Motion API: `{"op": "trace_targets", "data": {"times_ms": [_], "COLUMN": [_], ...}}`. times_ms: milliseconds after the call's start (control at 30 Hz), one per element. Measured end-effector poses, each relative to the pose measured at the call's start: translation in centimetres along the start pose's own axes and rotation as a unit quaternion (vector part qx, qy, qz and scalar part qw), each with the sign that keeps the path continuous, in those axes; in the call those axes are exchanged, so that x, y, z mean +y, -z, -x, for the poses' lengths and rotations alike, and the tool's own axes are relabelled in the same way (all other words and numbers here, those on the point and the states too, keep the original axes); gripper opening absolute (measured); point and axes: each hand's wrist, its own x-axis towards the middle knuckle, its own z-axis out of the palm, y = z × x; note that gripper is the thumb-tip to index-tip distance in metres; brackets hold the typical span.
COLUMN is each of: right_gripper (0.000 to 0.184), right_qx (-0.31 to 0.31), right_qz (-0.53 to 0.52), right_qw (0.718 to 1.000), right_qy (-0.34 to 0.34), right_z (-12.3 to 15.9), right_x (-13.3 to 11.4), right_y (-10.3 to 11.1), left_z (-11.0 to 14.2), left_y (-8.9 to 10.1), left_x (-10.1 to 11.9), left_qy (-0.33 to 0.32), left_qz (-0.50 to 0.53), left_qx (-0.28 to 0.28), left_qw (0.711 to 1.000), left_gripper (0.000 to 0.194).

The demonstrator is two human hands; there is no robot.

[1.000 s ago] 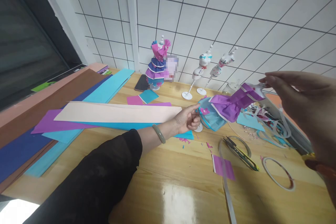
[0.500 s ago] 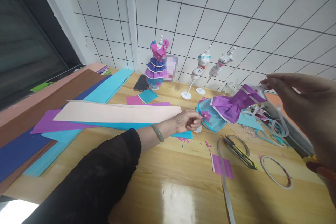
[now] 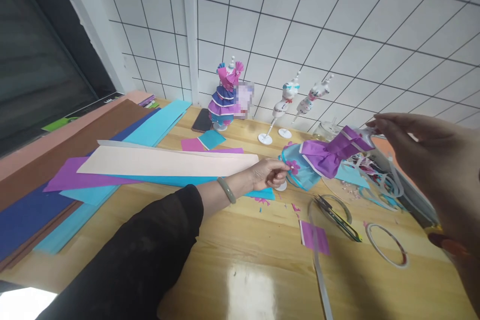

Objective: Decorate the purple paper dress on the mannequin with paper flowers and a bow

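Adjusting a flower (image 3: 294, 168) on the dressed mannequin (image 3: 325, 156), apparently: left hand (image 3: 270, 173) pinches it, right hand (image 3: 418, 137) pinches the mannequin's neck; next requires steadiness.

Here's my wooden table (image 3: 202, 270), long coloured paper sheets (image 3: 165, 161) layered across its left side! Over at the far side a dark phone (image 3: 201, 120) lies by the dressed mannequin (image 3: 222, 102), two white mannequins (image 3: 281, 109) standing near; and to my right, a purple scrap (image 3: 323, 242) and a tape roll (image 3: 403, 261).
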Motion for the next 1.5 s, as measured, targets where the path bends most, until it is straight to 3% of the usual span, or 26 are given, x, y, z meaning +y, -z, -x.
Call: {"op": "trace_targets", "data": {"times_ms": [267,567,900,1233,1333,1500], "right_gripper": [0.021,0.022,0.021,0.02,0.019,0.018], "right_qx": [-0.005,-0.031,-0.035,-0.057,-0.06,-0.1], "right_qz": [-0.001,-0.002,0.016,0.017,0.017,-0.006], "right_qw": [1.0,1.0,0.999,0.998,0.998,0.994], "right_qy": [-0.002,-0.002,-0.002,-0.024,0.001,0.052], "right_z": [-0.2,-0.5,-0.7,-1.9,-2.4,-2.5], "right_x": [0.8,1.1,0.6,1.0,0.7,0.3], "right_y": [0.0,0.0,0.0,-0.2,-0.3,-0.3], "left_z": [-0.1,0.3,0.4,0.2,0.2,0.2], "left_y": [0.1,0.9,1.1,2.5,2.3,1.3], "left_x": [0.2,1.0,1.8,2.0,2.0,1.3], "left_qy": [0.012,0.039,0.032,0.051,0.056,0.08], "left_qz": [-0.015,0.018,0.008,0.022,0.017,0.054], "left_qx": [0.039,0.002,0.043,0.024,0.004,0.022], "left_qw": [0.999,0.999,0.999,0.998,0.998,0.995], "left_gripper": [0.005,0.02,0.016,0.015,0.015,0.017]}}
